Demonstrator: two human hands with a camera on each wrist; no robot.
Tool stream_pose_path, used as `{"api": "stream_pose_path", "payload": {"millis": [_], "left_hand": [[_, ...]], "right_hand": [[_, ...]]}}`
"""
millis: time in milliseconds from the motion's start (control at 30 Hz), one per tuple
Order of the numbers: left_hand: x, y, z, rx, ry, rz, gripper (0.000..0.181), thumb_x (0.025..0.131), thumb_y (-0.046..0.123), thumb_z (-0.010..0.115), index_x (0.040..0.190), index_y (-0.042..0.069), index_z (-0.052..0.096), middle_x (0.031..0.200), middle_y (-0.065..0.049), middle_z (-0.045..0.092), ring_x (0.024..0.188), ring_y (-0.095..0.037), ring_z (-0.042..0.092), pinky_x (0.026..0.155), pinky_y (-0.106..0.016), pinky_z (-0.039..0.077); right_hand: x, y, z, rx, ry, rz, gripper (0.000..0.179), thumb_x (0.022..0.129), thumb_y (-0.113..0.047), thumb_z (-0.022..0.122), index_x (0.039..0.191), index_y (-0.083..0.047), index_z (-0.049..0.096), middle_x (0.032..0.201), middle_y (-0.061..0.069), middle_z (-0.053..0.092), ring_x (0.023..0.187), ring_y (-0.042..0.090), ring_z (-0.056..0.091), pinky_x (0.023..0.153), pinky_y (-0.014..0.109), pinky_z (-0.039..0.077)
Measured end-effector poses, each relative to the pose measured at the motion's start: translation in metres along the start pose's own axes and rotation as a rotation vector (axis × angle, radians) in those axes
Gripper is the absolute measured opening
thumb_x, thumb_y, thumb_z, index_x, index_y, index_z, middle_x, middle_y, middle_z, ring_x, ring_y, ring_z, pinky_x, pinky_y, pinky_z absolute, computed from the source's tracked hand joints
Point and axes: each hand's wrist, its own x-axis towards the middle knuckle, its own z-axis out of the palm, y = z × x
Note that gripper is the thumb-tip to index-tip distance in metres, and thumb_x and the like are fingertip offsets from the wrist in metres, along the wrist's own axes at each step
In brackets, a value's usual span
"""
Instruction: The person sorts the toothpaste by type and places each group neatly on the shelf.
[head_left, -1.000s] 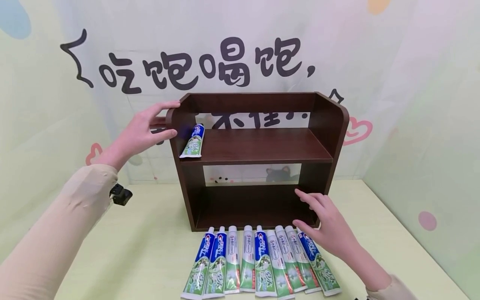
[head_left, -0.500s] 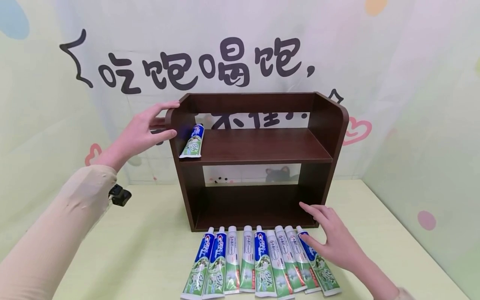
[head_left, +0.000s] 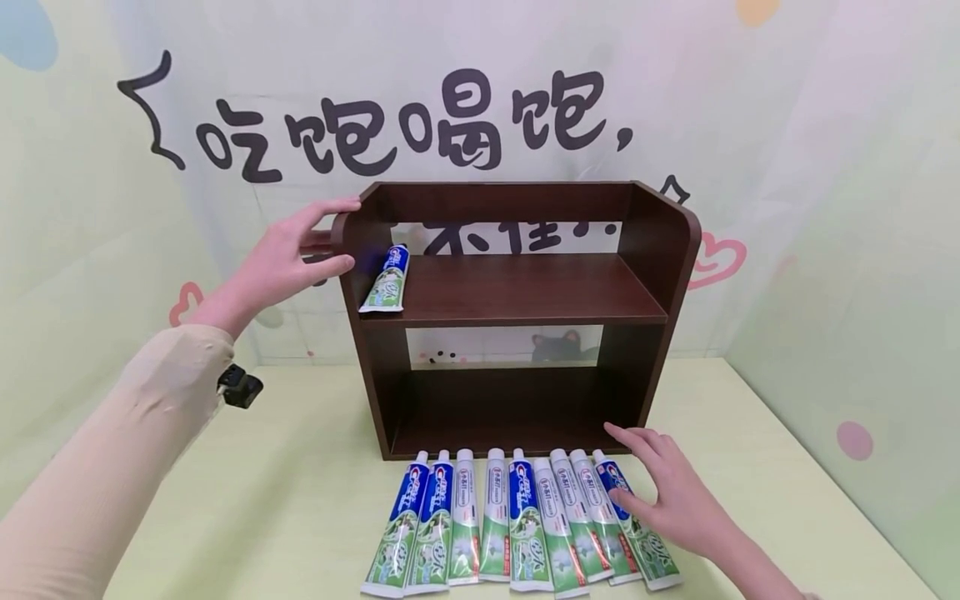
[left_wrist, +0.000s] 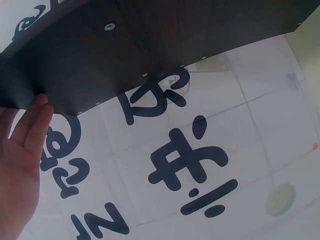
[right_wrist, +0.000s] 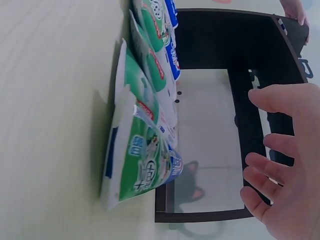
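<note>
My left hand (head_left: pixel 273 258) rests against the left side panel of a dark brown two-tier shelf (head_left: pixel 525 321); in the left wrist view its fairly straight fingers (left_wrist: pixel 37 120) touch the panel's outer face. A blue and green toothpaste tube (head_left: pixel 387 279) leans inside the upper tier at the left end. In front of the shelf, several toothpaste tubes lie in a row, blue-green ones and silver-green ones (head_left: pixel 495 517). Over the rightmost blue-green toothpaste tube (head_left: pixel 651 546) hovers my right hand (head_left: pixel 678 492), fingers spread and holding nothing. The right wrist view shows that tube (right_wrist: pixel 142 160) apart from the palm.
The shelf stands on a pale table (head_left: pixel 292 467) close to a printed backdrop (head_left: pixel 480 50) with large black characters. Its lower tier (head_left: pixel 510 408) has no tubes in it. A black wrist camera (head_left: pixel 240 387) is strapped by the left sleeve.
My right hand has come down and slightly right, from in front of the lower tier to above the rightmost toothpaste tube. My left hand keeps its place on the shelf.
</note>
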Motion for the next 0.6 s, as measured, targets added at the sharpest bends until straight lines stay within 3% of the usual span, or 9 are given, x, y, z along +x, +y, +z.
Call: {"api": "stream_pose_path", "payload": {"millis": [333,600], "left_hand": [[-0.001,0.002,-0.002,-0.015,-0.011,-0.001,0.065,0.09,0.015,0.071,0.149,0.025,0.043,0.157,0.004,0.041,0.124,-0.04,0.061,0.093,-0.001,0.044],[-0.001,0.003,-0.004,-0.007,-0.024,-0.022,0.065,0.091,0.018,0.071,0.149,0.027,0.042,0.158,0.006,0.04,0.126,-0.039,0.06,0.098,-0.009,0.048]], "right_hand": [[-0.009,0.008,0.007,-0.008,-0.085,0.059,0.078,0.079,-0.027,0.081,0.148,-0.026,0.043,0.133,0.005,0.057,0.119,0.027,0.053,0.093,0.055,0.053],[-0.015,0.018,0.008,0.016,-0.148,0.093,0.078,0.079,-0.031,0.08,0.148,-0.027,0.044,0.135,0.007,0.057,0.121,0.03,0.053,0.092,0.057,0.053]]}}
